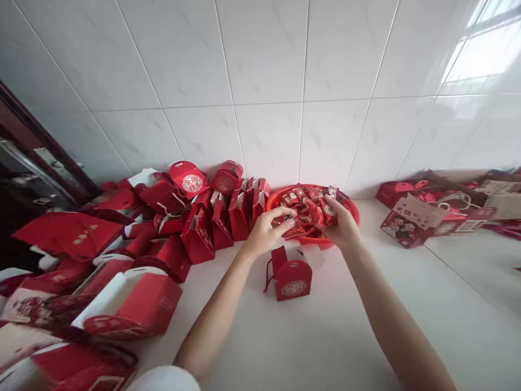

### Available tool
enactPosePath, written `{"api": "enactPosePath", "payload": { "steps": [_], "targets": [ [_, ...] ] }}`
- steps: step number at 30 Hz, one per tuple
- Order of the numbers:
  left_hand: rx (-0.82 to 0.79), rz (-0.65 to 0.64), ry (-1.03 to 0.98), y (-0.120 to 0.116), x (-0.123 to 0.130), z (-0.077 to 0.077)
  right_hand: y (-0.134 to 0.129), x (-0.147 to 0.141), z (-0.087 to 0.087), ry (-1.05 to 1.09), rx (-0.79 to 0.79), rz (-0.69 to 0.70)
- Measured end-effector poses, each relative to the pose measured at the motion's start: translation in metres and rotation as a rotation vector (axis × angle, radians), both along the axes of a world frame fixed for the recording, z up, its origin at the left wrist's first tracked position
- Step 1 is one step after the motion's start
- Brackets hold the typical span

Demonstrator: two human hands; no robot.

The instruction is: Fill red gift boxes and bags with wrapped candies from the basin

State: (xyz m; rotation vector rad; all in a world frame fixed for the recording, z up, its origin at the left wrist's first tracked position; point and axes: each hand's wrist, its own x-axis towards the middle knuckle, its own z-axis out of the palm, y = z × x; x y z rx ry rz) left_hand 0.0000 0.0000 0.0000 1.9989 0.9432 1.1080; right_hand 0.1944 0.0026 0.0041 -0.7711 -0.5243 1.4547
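An orange-red plastic basin [355,213] full of small red-wrapped packets [299,200] stands against the tiled wall. My right hand [342,224] reaches into its right side, fingers and thumb around a red packet [326,213]. Over the basin's left edge, my left hand [266,231] is held with thumb and fingers apart, and nothing shows between them. Just in front of the basin, between my forearms, a small red gift box [293,279] sits upright with a gold emblem on its front. Its top looks open, and a dark red cord hangs at its left side.
Many red gift boxes [152,301] are heaped on the left, several open. A row of upright red boxes [222,220] stands left of the basin. To the right lie more red boxes and a printed bag [411,220] with a handle. The white tiled wall [268,136] bounds the back.
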Motion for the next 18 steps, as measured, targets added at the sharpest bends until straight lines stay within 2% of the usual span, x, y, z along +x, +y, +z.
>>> {"api": "enactPosePath", "payload": {
  "steps": [5, 8, 10, 13, 18],
  "targets": [
    [0.0, 0.06, 0.016, -0.007, 0.002, 0.001, -0.009, -0.001, 0.0, -0.173, 0.072, -0.045],
    [-0.036, 0.129, -0.013, -0.01, 0.005, 0.001, -0.016, -0.005, 0.0, -0.313, 0.177, 0.006],
    [-0.064, 0.115, -0.006, -0.013, 0.008, 0.001, -0.019, -0.009, -0.001, -0.389, 0.25, 0.063],
    [-0.071, 0.071, 0.006, -0.015, 0.01, 0.001, -0.021, -0.011, -0.003, -0.501, 0.307, 0.073],
    [-0.061, 0.095, 0.012, -0.011, 0.009, -0.001, -0.022, -0.009, -0.002, -0.663, 0.395, 0.1]
  ]
}}
